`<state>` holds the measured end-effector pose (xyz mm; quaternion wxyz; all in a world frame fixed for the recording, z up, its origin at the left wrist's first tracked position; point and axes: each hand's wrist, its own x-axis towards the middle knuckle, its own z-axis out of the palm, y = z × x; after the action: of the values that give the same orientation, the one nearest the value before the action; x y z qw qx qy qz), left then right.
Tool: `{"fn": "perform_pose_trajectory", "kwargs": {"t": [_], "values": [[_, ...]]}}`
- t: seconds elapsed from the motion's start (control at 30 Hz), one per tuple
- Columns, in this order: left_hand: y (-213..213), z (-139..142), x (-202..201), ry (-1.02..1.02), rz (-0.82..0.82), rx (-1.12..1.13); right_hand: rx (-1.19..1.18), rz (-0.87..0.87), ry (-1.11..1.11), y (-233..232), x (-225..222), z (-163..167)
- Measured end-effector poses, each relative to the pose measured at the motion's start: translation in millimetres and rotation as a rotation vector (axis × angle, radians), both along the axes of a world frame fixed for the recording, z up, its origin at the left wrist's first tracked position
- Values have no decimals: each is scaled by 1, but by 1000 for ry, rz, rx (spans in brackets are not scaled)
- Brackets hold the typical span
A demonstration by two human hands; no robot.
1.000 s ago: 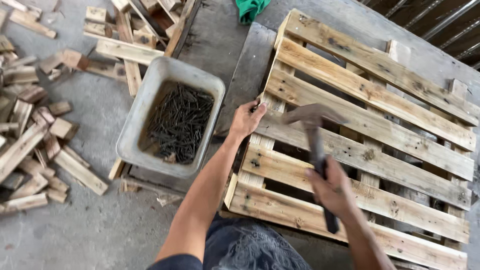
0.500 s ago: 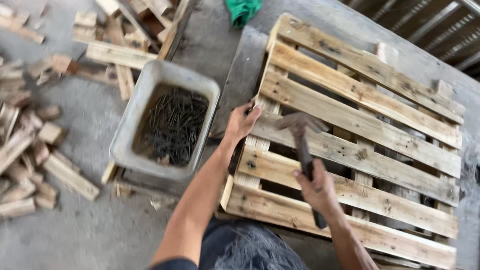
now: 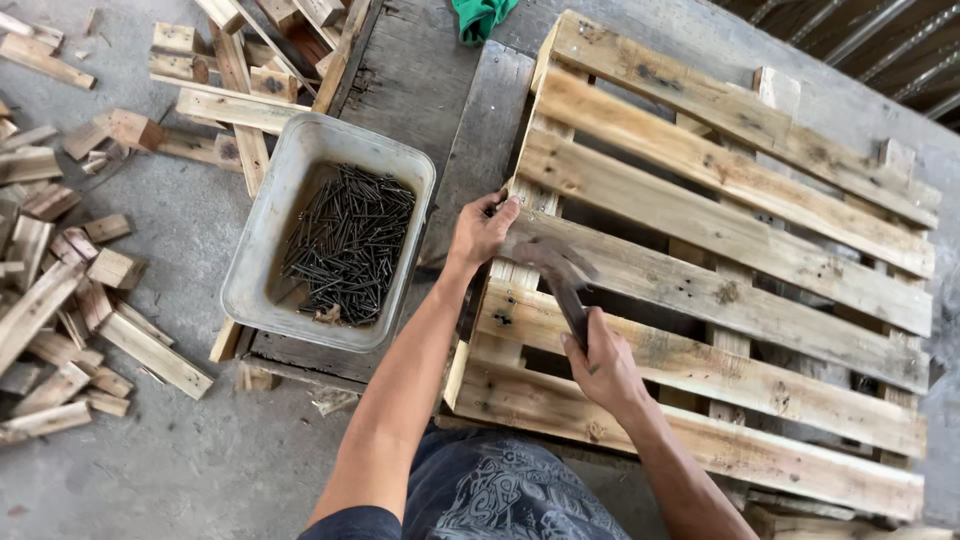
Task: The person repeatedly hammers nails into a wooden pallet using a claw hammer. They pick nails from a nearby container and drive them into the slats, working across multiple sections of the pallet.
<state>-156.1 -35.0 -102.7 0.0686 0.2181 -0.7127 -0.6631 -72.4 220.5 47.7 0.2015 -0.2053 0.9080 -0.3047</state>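
A wooden pallet [image 3: 730,230] of pale slats lies on the floor in front of me. My left hand [image 3: 478,230] rests on the left end of a middle slat, fingers pinched at its edge; whether a nail is between them I cannot tell. My right hand [image 3: 603,368] grips the dark handle of a hammer [image 3: 560,272], whose head hangs just right of my left hand, close above the slat. A grey plastic tub [image 3: 262,262] filled with several dark nails [image 3: 345,245] stands to the left of the pallet.
Loose wood offcuts [image 3: 70,290] litter the concrete floor at the left and top left. A dark board [image 3: 480,140] lies along the pallet's left side. A green cloth [image 3: 480,15] sits at the top. My knees in dark shorts [image 3: 500,495] are at the bottom.
The hammer has swung down and leftward from a raised position toward my left hand. My left hand has stayed on the slat's end.
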Motion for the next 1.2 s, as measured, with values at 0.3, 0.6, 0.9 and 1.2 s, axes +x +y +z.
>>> {"fn": "perform_pose_trajectory", "kwargs": {"t": [0.3, 0.6, 0.9, 1.2], "values": [[-29, -13, -4, -10, 279, 1209, -83, -237, 141, 28, 5, -37], [-50, 40, -7, 193, 155, 1316, -24, -351, 33, 21, 8, -42], [-53, 51, -7, 212, 144, 1256, -81, -370, -47, 20, 5, -37], [-49, 34, -25, 233, 267, 1311, -77, -367, -53, 21, 7, -36]]}}
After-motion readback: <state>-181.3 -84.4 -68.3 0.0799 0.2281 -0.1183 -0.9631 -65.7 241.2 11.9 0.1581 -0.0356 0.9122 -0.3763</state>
